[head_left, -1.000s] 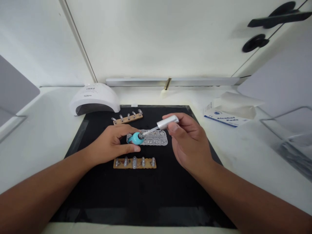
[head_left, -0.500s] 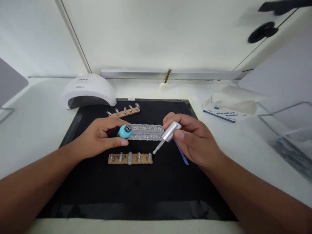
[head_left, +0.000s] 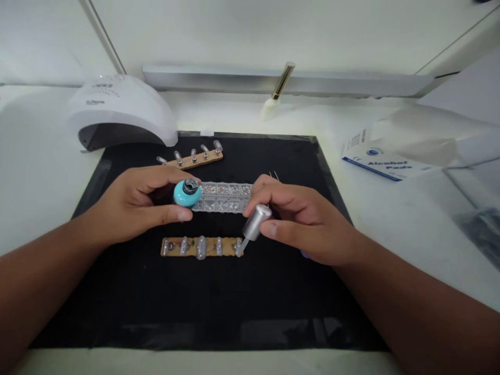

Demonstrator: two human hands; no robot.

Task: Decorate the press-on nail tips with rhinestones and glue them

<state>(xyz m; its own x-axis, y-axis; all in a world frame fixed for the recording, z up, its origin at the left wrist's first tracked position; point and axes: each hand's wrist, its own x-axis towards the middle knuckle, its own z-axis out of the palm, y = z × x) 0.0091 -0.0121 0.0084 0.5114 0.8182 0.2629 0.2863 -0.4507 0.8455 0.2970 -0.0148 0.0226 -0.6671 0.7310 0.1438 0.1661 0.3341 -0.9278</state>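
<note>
Between thumb and fingers, my left hand (head_left: 142,203) grips an uncapped turquoise bottle (head_left: 186,194). A silver brush cap (head_left: 257,222) is pinched in my right hand (head_left: 300,219), its brush pointing down-left to the rightmost nail tip (head_left: 238,247) on the near wooden strip (head_left: 211,249). Whether the bristles touch that tip cannot be made out. Several clear nail tips stand on this strip. Behind the hands lies a clear compartment case (head_left: 222,197) of small gems, its ends partly hidden. A second strip (head_left: 187,162) with nail tips sits farther back.
A white lamp (head_left: 125,109) stands at the back left of the black mat (head_left: 195,307). Behind the mat is a brush with a gold handle (head_left: 283,80). An alcohol pads box (head_left: 390,153) sits at the right. Thin metal points show behind my right hand.
The brush has moved down to the rightmost nail tip of the near strip. The head view has shifted closer and lower. Both hands keep their holds.
</note>
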